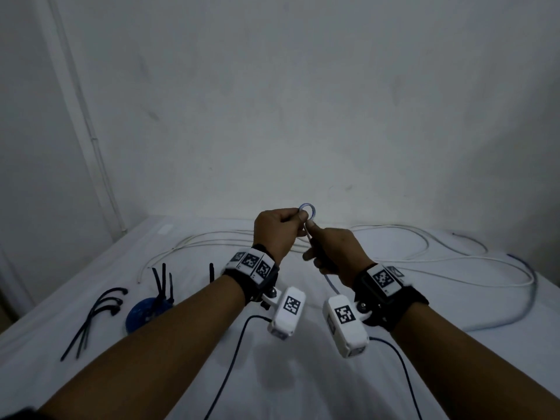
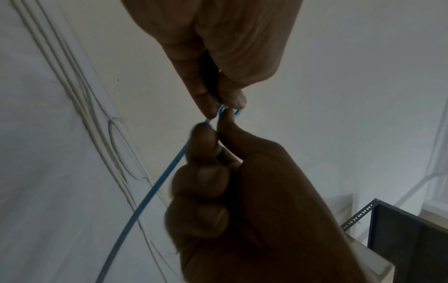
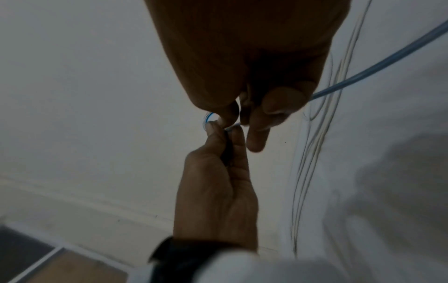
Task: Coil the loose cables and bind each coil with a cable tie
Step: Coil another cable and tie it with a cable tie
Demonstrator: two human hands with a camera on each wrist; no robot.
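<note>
A thin blue cable point(image 1: 515, 301) trails over the white table point(image 1: 288, 374) on the right and rises to my hands. Held above the table, my left hand point(image 1: 298, 215) pinches a small loop point(image 1: 307, 210) at the cable's end. My right hand point(image 1: 309, 231) pinches the cable just below that loop, its other fingers curled. In the left wrist view my left hand point(image 2: 218, 107) meets the right hand point(image 2: 213, 126), and the blue cable point(image 2: 155, 187) hangs down to the left. The right wrist view shows the loop point(image 3: 207, 118) between both hands' fingertips.
A long white cable point(image 1: 424, 262) lies spread across the back of the table. Black cable ties point(image 1: 91, 313) lie at the left, beside a blue round bundle point(image 1: 139, 313) with black ties standing out of it. A wall stands right behind the table. A dark metal frame point(image 2: 400, 239) stands off the table.
</note>
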